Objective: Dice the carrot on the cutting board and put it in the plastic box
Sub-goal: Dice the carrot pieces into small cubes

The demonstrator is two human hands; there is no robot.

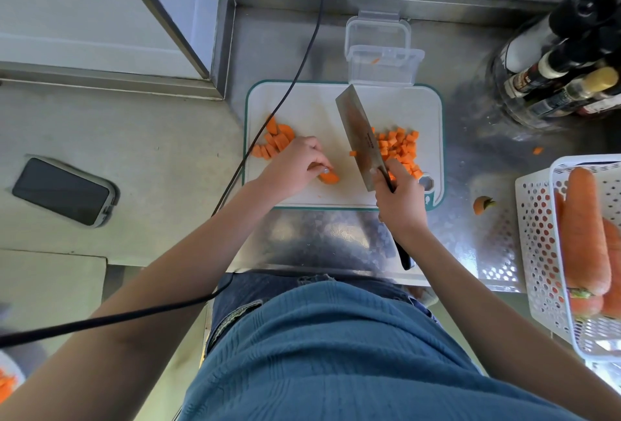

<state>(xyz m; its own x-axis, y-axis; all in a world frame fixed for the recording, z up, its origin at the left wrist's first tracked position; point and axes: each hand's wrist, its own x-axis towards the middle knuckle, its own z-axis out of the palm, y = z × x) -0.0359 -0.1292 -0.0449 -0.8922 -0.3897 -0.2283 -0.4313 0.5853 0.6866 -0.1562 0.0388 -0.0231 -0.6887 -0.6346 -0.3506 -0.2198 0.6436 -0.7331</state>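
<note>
Orange carrot dice [401, 148] heaped on white cutting board [312, 108]; plastic box [383, 62] behind.

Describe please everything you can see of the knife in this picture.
The knife is a cleaver with a broad rectangular blade that looks like grey steel, with small dark print near its middle, and a black handle. The right hand grips the handle where it joins the blade; the handle's end shows below the wrist. The blade points away from the person over the cutting board, between a single carrot cube and the diced heap. Whether its edge touches the board is unclear.

carrot slice [328, 178] partly under fingers [317, 165], basket [537, 239] cut by rt edge
</note>
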